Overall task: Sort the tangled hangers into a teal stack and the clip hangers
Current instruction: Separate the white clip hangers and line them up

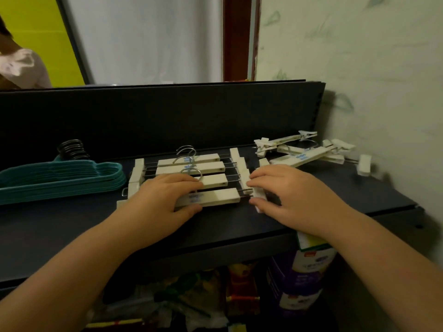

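A stack of teal hangers (60, 179) with black hooks lies at the left of the dark shelf (215, 226). Several white clip hangers (191, 167) lie in a neat row in the middle. My left hand (167, 195) grips the nearest clip hanger (223, 197) by its white bar, fingers over it and thumb under. My right hand (287, 195) pinches that hanger's right clip (257, 196). A loose pile of more clip hangers (304, 152) lies tangled at the back right near the wall.
A single white clip (363, 165) pokes out at the far right. A dark back panel (155, 116) rises behind the shelf. Boxes and packets (304, 271) sit below the shelf's front edge. A person's sleeve (21, 68) shows at upper left.
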A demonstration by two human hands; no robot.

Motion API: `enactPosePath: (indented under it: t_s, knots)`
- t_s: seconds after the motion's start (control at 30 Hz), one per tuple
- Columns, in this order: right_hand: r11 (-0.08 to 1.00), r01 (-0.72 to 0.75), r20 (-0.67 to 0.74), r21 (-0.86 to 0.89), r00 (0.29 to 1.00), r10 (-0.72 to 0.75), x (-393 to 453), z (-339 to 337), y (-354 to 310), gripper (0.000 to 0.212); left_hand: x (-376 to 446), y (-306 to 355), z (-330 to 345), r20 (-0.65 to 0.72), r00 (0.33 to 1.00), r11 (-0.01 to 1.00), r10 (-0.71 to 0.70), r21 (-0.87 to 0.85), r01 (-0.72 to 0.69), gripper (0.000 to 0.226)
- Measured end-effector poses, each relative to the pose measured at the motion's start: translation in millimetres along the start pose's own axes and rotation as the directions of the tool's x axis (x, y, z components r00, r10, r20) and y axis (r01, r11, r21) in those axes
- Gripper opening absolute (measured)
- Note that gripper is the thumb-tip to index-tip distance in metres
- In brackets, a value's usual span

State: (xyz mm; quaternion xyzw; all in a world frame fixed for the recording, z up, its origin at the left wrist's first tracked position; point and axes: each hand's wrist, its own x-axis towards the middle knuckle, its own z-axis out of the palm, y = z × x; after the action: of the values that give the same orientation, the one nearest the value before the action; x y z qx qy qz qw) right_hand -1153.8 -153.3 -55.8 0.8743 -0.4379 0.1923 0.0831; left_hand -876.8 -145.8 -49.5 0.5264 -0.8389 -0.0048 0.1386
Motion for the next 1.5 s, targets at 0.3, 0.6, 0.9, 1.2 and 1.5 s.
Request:
enactPosePath:
  t_s: [0.3, 0.6, 0.9, 1.2, 1.5]
  knots:
    - [0.954, -0.294, -0.062, -0.053, 0.955, 0.291, -31.5, -30.1, 130.0, 0.041, 56.2, 49.3, -5.9, -0.133, 0.975, 0.984, -0.176, -0.040, 0.172, 0.040]
    - [0.976, -0.189, 0.288, -0.110, 0.934, 0.213, 26.2, -21.8, 188.3, 0.023, 194.2, 130.0, 6.0, -0.006, 0.993, 0.992, -0.121, -0.033, 0.121, 0.041]
    - [0.980, -0.162, 0.232, -0.114, 0.955, 0.185, 18.2, -13.3, 196.3, 0.036, 296.4, 131.5, 36.3, 0.282, 0.943, 0.984, -0.177, 0.043, 0.172, 0.041]
    - [0.979, -0.175, 0.168, -0.107, 0.967, 0.191, 13.1, -16.0, 189.6, 0.034, 310.7, 126.7, 45.1, 0.258, 0.962, 0.977, -0.093, -0.163, 0.139, 0.021]
    - [0.973, -0.216, 0.205, -0.080, 0.952, 0.228, 9.3, -26.6, 191.5, 0.042, 266.7, 103.8, -2.5, -0.053, 0.988, 0.936, -0.145, -0.331, 0.119, 0.027]
